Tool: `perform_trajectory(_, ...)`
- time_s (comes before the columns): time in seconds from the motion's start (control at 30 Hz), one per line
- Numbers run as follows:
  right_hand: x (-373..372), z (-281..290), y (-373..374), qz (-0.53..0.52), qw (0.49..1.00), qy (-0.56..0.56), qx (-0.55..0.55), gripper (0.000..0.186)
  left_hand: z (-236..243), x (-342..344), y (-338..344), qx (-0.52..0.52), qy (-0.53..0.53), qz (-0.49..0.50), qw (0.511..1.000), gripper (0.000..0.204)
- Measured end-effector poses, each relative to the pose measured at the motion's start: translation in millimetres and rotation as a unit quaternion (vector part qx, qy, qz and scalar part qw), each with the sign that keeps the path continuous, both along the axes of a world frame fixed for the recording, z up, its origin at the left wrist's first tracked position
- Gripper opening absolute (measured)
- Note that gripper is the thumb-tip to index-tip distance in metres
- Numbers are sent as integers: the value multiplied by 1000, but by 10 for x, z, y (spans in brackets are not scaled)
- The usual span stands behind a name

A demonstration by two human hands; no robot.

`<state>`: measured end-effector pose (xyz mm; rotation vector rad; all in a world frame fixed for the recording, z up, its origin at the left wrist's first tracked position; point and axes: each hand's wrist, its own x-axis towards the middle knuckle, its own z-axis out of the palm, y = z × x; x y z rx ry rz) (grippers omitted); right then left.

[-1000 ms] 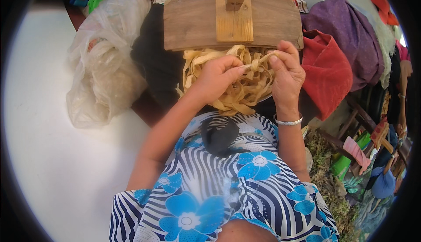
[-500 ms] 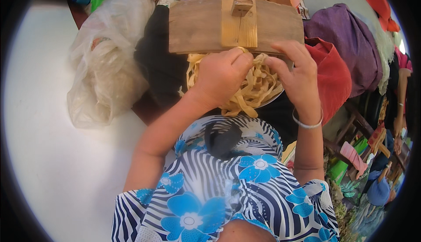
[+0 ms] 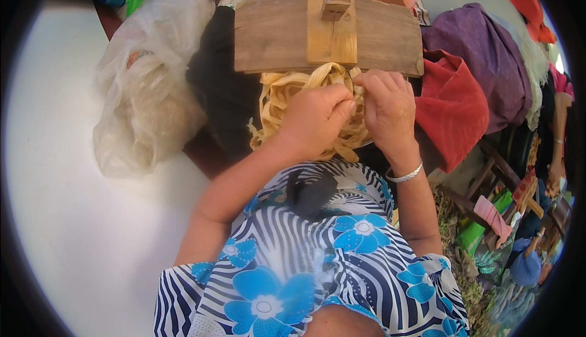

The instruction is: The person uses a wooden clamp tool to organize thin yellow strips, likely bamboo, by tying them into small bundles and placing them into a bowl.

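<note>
Pale-yellow, flat, curling strips [image 3: 293, 82] lie heaped close, likely for easy reach; the right hand [image 3: 390, 108] pinches one, the left hand [image 3: 316, 118] has a narrow grip, contents hidden from me.

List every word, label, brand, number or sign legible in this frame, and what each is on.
No text is legible.
White-and-red packet edge behind the wooden board's upper right: dark marks, too small to read.
Wooden board: grain and a dark crack, no lettering visible.
Pale yellow strips: no lettering visible.
Floral top: pattern only.
</note>
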<state>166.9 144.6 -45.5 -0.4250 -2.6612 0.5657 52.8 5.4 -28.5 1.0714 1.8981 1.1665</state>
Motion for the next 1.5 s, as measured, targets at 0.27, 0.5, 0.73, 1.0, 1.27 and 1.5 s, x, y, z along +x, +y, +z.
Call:
perform_trajectory(0.27, -43, -17, 155, 6, 731, 85, -677, 24, -1, -384, 63, -40, -361, 20, 931, 17)
perform_trajectory(0.5, -53, -59, 401, 1, 745, 0, -667, 13, -97, -491, 98, -54, -381, 5, 923, 16)
perform_trajectory(0.73, -301, -135, 410, -33, 788, 61, -611, 14, -148, -805, 167, -50, -288, 45, 955, 12)
perform_trajectory(1.0, -554, -440, 389, -105, 836, 113, -527, 15, -492, -896, 381, -12, -176, 116, 978, 14)
perform_trajectory(1.27, -302, -434, 366, -66, 991, 66, -94, 13, -724, -911, 325, 2, 52, 140, 989, 15)
perform_trajectory(1.5, -334, 82, -96, -38, 990, 121, -59, 8, -326, -96, 258, 48, -361, 89, 927, 13)
